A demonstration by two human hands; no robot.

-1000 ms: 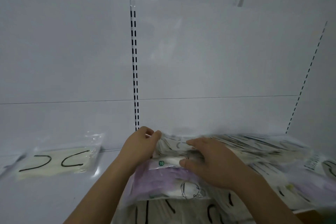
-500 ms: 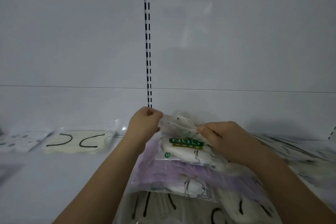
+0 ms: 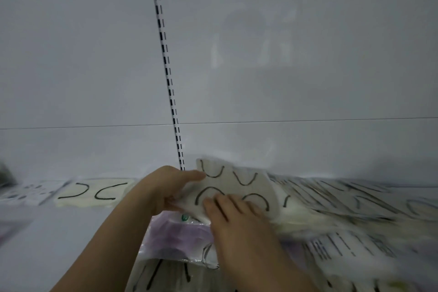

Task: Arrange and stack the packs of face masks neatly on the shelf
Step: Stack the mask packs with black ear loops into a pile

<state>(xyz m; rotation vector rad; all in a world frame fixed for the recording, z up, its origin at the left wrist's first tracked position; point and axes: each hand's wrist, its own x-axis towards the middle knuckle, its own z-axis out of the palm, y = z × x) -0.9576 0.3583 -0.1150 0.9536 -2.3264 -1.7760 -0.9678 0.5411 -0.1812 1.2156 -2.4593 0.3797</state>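
on the white shelf (image 3: 71,232), just in front of its back panel (image 3: 284,66) and the slotted upright strip (image 3: 169,92), both hands work at one pack of pale masks with black ear loops (image 3: 237,187). the left hand (image 3: 163,193) comes in from the lower left, forearm angled up, thumb stretched along the pack's upper left corner and fingers curled under its left edge — it is gripping the pack. the right hand (image 3: 233,218) lies palm down on the pack's near edge, fingers spread and pointing toward the back panel; it presses on the pack, though whether the fingers wrap under it cannot be told. the pack is tilted, its far edge raised toward the back panel, resting atop a purple mask pack (image 3: 180,234) with a small green round label. below that, one more clear pack with black loops (image 3: 166,272) shows at the bottom edge.

to the right a blurred heap of packs (image 3: 350,216) spreads across the shelf — too smeared to count. to the left, well apart, one cream pack with two black loops (image 3: 92,193) lies flat, and beside it one spotted pack (image 3: 30,193), blurred.
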